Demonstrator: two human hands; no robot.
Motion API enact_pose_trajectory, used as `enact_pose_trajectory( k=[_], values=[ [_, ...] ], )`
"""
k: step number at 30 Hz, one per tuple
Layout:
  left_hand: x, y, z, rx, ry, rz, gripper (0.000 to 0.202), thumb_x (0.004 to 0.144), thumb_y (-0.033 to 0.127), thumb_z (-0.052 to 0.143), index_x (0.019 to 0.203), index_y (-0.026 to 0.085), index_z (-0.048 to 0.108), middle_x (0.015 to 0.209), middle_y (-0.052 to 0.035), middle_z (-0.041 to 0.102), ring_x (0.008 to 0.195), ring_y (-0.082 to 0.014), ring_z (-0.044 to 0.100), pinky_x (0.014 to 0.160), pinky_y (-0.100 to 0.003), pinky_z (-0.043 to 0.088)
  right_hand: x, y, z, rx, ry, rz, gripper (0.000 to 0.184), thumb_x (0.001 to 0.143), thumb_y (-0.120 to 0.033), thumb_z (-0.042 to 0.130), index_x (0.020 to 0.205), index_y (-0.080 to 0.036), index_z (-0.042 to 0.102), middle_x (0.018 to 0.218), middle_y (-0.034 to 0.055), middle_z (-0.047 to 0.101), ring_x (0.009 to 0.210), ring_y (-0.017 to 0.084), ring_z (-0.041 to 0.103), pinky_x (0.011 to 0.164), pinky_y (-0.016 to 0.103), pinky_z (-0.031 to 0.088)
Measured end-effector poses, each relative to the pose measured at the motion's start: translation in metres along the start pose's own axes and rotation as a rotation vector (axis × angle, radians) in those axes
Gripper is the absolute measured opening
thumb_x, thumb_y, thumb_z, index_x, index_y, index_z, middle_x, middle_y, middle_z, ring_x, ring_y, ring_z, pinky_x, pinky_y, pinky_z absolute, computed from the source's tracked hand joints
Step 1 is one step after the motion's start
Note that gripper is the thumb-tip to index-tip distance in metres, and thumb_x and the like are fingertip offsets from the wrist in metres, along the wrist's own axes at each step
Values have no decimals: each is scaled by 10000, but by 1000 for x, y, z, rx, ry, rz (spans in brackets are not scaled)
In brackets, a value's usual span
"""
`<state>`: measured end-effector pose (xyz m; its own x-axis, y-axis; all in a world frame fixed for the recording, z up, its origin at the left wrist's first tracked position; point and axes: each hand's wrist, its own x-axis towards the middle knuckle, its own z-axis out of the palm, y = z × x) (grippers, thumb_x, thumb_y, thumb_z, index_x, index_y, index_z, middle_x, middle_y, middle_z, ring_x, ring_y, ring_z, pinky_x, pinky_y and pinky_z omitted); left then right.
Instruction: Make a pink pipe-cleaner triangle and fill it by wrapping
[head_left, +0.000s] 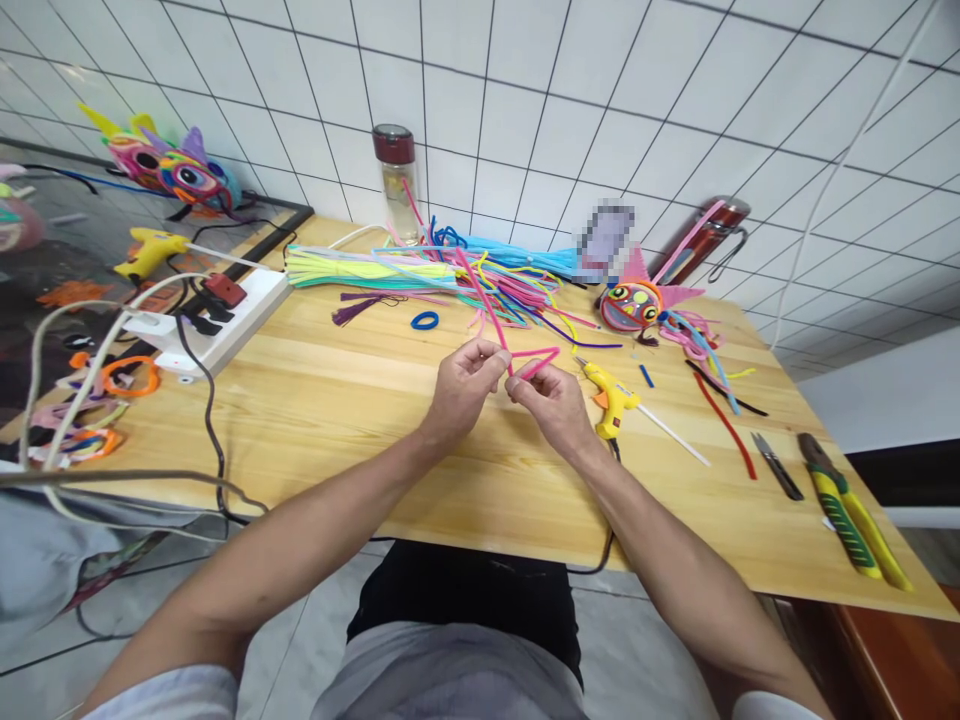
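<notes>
A pink pipe cleaner (486,300) is pinched in both of my hands over the middle of the wooden table. My left hand (466,388) grips it between thumb and fingers; one long straight end rises up and away from there. My right hand (553,402) holds the bent part, where the stem folds into a sharp angle on the right. The fingertips of the two hands nearly touch. Just right of my right hand lies a yellow glue gun (611,397) with a white glue stick in its back. A blue ring (424,320) lies beyond my left hand.
Bundles of coloured pipe cleaners (375,270) lie along the tiled wall. At the left stand a power strip (225,325) and another glue gun (150,254). Pliers (844,510), snips (778,467), a decorated fish face (631,307) and a red flask (705,240) are at the right.
</notes>
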<state>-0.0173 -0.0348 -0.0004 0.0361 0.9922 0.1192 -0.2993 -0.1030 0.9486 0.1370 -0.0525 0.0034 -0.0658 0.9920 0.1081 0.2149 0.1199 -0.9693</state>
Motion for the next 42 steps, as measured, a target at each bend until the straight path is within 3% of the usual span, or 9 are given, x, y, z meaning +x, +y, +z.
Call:
enact_pose_trajectory(
  k=[6,10,14,20,28,35,42],
  values=[
    [1,-2,-1,17,59,23,280,812,435,806,775,194,668,583,49,530,554,-93,445,580,-244,383,1,3,0,46,5,-29,319,824,-528,813,831,-224,716,692,-20,609,648,152,506,622,304,411],
    [3,-5,-2,14,79,34,280,842,436,801,792,200,658,581,48,537,553,-101,466,587,-246,401,2,3,-2,148,114,-82,339,865,-566,809,921,-245,714,795,-5,686,737,181,626,726,334,523],
    [4,-9,-2,20,61,12,272,857,421,793,795,201,644,587,47,549,548,-100,483,588,-244,408,5,5,-5,209,191,-76,322,883,-557,797,929,-250,712,751,-20,681,719,178,635,754,342,532],
    [6,-13,-2,-11,67,-19,298,868,453,795,820,208,634,555,53,545,520,-98,484,560,-234,400,8,9,-6,196,189,-72,342,877,-553,815,828,-237,693,723,-16,681,703,169,625,742,334,512],
    [4,-12,-2,3,-3,-43,345,858,492,814,832,206,623,559,25,622,499,-104,541,541,-235,432,9,6,-7,275,177,-50,430,852,-648,821,940,-243,707,789,-14,686,700,165,627,744,339,541],
    [0,-9,2,20,-55,-60,390,838,523,838,837,199,621,594,3,664,523,-120,607,546,-239,484,12,10,-9,196,228,-51,386,851,-593,826,822,-236,680,749,-11,667,687,158,600,725,329,535],
    [2,-11,3,-18,-49,-82,432,810,555,843,847,199,603,617,10,659,564,-146,678,543,-243,514,11,15,-7,295,148,-32,407,831,-575,859,1014,-235,730,796,-19,705,679,154,636,694,315,529]
  ],
)
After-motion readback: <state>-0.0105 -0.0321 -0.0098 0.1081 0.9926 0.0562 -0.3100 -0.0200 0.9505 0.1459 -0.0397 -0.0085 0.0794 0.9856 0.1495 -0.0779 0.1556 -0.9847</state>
